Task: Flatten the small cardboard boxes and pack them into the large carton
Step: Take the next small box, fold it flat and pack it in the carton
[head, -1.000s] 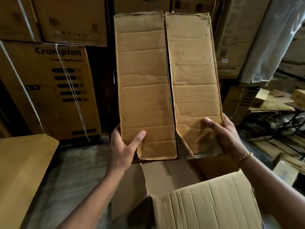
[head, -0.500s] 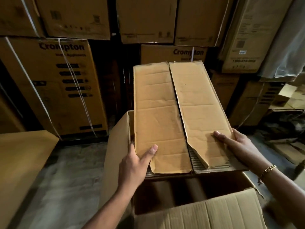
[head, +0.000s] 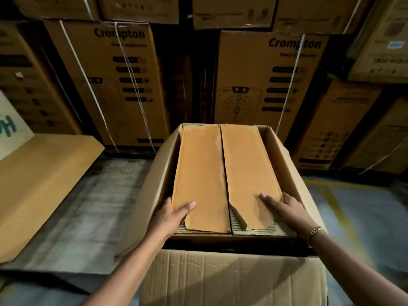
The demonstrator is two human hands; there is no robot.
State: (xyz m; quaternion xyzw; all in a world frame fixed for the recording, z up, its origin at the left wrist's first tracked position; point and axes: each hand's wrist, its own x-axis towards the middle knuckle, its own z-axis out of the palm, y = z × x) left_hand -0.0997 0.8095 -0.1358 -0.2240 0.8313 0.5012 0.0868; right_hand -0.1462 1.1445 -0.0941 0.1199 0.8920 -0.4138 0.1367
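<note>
A flattened brown cardboard box, split down its middle by a seam, lies nearly flat inside the open large carton. My left hand grips its near left corner, thumb on top and fingers underneath. On the near right corner my right hand holds the cardboard the same way, thumb laid across the top. A gold bracelet sits on the right wrist. The carton's near flap hangs toward me, and its side flaps stand up on both sides.
Stacked printed cartons form a wall right behind the large carton. A flat cardboard sheet lies on the floor at the left. Grey concrete floor shows to the left, and at the right the concrete floor has a yellow line.
Both hands have lowered the flattened box from upright in the air down into the large carton, tilting it until it lies almost flat. The view has tipped downward with it.
</note>
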